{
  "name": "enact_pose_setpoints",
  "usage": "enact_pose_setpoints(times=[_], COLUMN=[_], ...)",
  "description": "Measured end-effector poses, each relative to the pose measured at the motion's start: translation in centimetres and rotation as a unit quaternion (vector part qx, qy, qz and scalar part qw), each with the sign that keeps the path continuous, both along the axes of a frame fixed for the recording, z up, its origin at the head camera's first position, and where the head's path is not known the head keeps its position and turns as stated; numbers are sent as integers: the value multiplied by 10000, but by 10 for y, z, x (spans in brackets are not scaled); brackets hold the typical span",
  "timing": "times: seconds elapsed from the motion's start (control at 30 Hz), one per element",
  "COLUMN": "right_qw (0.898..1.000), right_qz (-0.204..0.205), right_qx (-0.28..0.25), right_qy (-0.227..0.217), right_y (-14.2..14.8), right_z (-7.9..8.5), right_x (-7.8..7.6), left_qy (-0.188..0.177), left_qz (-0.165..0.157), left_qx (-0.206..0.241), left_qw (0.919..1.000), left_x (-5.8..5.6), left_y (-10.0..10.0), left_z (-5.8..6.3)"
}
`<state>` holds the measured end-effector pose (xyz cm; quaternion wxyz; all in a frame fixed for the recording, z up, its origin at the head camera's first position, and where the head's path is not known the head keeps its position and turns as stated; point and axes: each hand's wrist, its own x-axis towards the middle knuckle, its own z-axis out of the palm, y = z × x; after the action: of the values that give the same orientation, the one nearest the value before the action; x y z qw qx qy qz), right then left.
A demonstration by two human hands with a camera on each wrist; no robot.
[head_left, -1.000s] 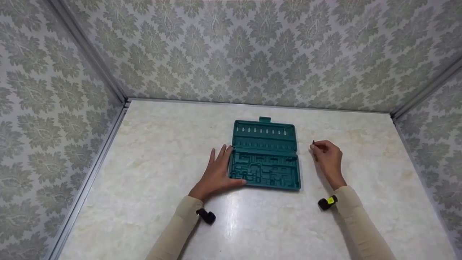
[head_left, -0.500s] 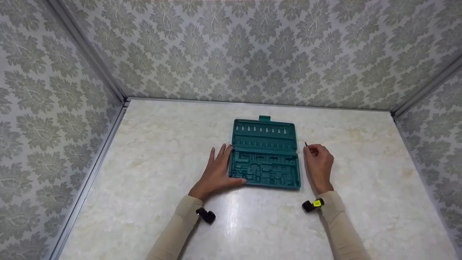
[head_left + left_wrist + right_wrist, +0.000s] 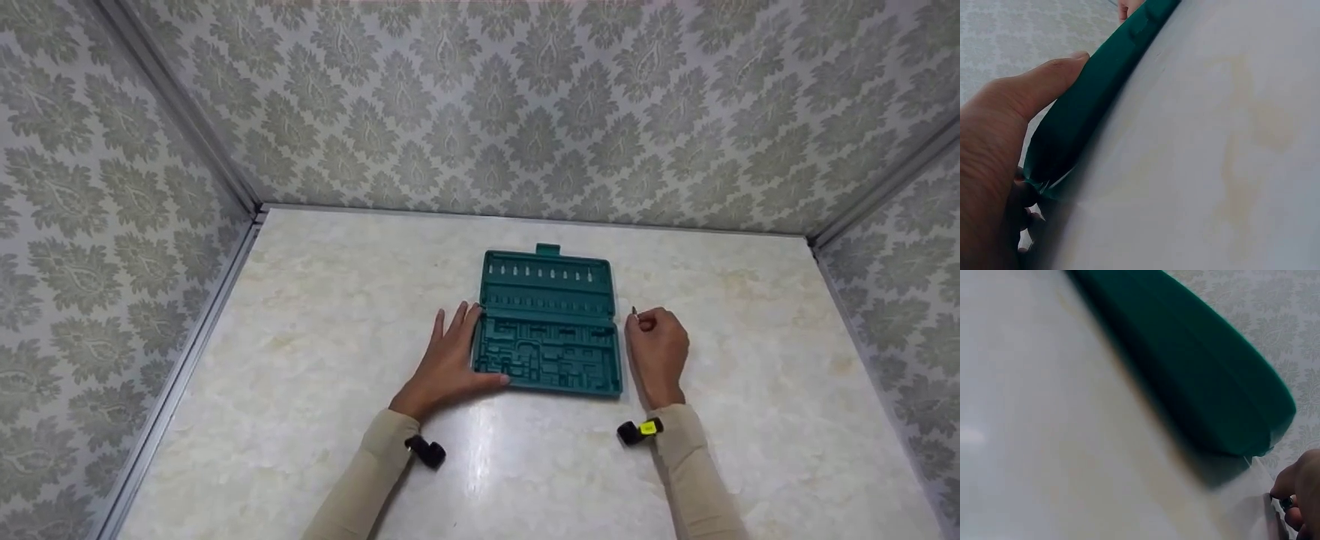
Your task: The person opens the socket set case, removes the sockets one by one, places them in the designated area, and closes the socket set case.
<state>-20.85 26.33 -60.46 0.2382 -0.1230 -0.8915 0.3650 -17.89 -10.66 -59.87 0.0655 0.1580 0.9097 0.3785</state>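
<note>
A green plastic bit case (image 3: 616, 360) lies unfolded on the table, its lid towards the back wall. Small silver bits (image 3: 527, 271) stand in a row in the lid, while the front half has moulded recesses. My left hand (image 3: 442, 371) rests along the case's left side, fingers straight and spread; in the left wrist view its thumb (image 3: 1055, 79) lies on the edge. Just right of the case, my right hand (image 3: 661, 352) pinches a small slim screwdriver bit (image 3: 634, 310) between thumb and fingertips. The right wrist view shows only part of that hand at the lower right corner.
A pale marbled table (image 3: 337, 300) surrounds the case. Patterned panels (image 3: 450, 112) rise at the back and both sides. A latch tab (image 3: 548, 249) sticks out from the lid's far edge.
My right hand has moved left, close to the case's right edge, with the bit still pinched and its tip pointing away. My left hand has stayed on the case.
</note>
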Motion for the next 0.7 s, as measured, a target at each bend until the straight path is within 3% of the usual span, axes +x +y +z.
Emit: enact_pose_setpoints(times=[0.43, 0.7], right_qw=[9999, 9991], right_qz=[-17, -183], right_qx=[109, -369], right_qy=[8, -120], right_y=[-3, -3], right_z=[1, 4], right_x=[0, -2], left_qy=[72, 229], left_qz=[20, -78], left_qx=[-12, -82], left_qw=[10000, 9997], left_x=[0, -4], left_y=[-1, 0], left_z=[-2, -1])
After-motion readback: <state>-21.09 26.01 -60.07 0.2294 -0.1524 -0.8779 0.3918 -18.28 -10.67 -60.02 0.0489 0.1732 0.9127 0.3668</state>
